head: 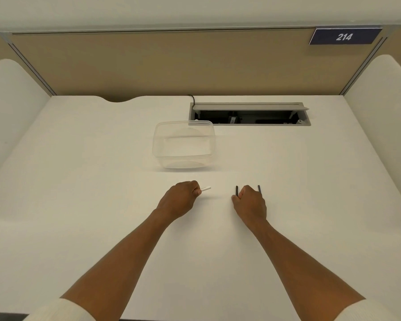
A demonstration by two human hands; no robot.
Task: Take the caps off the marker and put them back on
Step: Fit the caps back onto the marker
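My left hand [180, 199] rests on the white desk, fingers closed around a white marker body [205, 188] whose end sticks out to the right. About a hand's width to the right, my right hand [249, 202] is curled low over the desk. A thin dark cap [236, 190] shows at its left side, by the thumb and fingers. A second dark cap [259, 189] shows at its right side. Whether the right hand grips these pieces or merely touches them is hidden by the fingers.
A clear plastic tub [183, 156] stands on the desk [79, 181] just beyond my hands. Behind it is an open cable hatch [249, 114]. Padded side panels flank the desk, and a partition with a "214" sign [344, 37] closes the back.
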